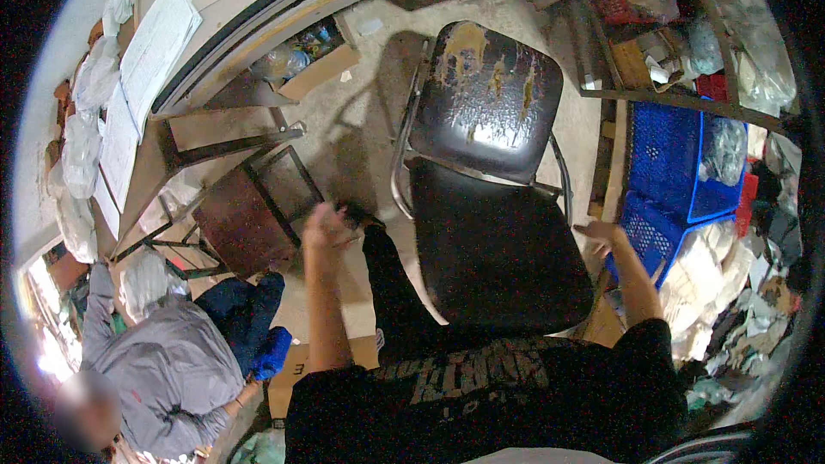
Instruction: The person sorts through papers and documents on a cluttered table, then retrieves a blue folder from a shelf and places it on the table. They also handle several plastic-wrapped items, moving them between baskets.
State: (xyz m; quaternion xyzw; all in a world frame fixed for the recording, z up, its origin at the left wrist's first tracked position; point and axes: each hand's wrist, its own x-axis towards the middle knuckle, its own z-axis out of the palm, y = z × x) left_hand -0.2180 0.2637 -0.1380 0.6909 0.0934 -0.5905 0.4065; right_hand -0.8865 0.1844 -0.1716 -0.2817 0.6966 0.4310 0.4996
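Note:
A black padded chair [497, 245] with a metal frame stands in front of me. The covering of its backrest [490, 90] is worn and peeling in brown patches. To the left of the chair, my left hand [325, 228] is raised; its fingers are smeared by motion, and I see no object in it. My right hand [601, 238] is just beyond the seat's right edge, with some fingers stretched toward the chair and nothing visible in it. Whether it touches the seat, I cannot tell.
At left, a person in a grey shirt [176, 369] sits near a brown stool [245, 219]. Blue plastic crates [662, 155] stand at right below a loaded shelf. An open cardboard box [318, 73] lies beneath the desk. Scraps [756, 326] are piled at far right.

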